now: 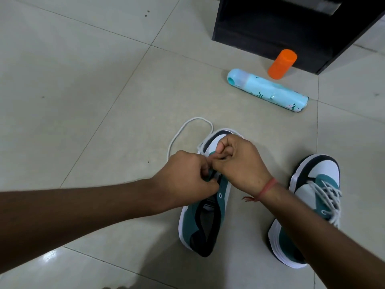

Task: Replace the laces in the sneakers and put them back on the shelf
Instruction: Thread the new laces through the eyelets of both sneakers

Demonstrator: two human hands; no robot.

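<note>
Pale tiled floor [87, 84]. Left hand [185, 176] and right hand [239, 163] both pinch limp white lace [187, 130] at unlaced sneaker [205, 222] eyelets; soft, best held near tip

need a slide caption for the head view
Both hands, left and right, thread a white lace into one sneaker on the tiled floor; the laced sneaker waits alongside.

Pale tiled floor [83, 80], dark cabinet [281, 24]
</note>
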